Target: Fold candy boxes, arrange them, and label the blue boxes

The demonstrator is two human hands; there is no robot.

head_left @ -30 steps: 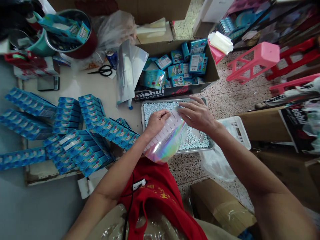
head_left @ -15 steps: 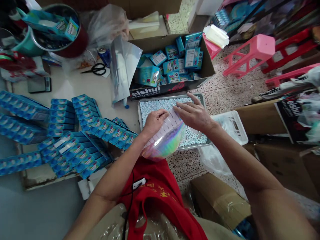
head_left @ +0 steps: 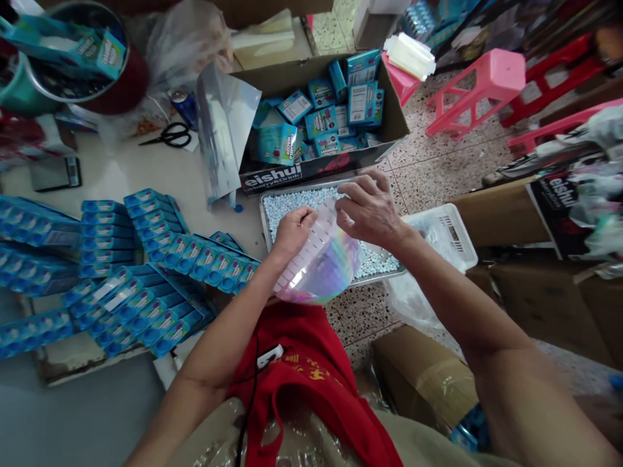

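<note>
My left hand (head_left: 291, 232) and my right hand (head_left: 368, 209) both grip a shiny iridescent sheet (head_left: 320, 264) with rows of small white labels on it. I hold it curved, above a metal tray (head_left: 378, 276) filled with small pale blue and white tablets (head_left: 294, 202). My left hand pinches its upper left edge, and my right hand's fingers press on its top right corner. Rows of flat blue packs (head_left: 160, 263) lie on the table left of my left hand.
An open cardboard box (head_left: 395, 124) of blue cartons stands behind the tray. Scissors (head_left: 170, 135), a silver foil sheet (head_left: 224, 130) and a round pot (head_left: 121, 84) are at the back left. A white basket (head_left: 455, 237), brown boxes (head_left: 423, 383) and pink stools (head_left: 479, 84) fill the floor on the right.
The view has shifted so everything sits slightly further left and higher. My right hand's fingers have curled in onto the sheet's top corner. Both hands keep their grip.
</note>
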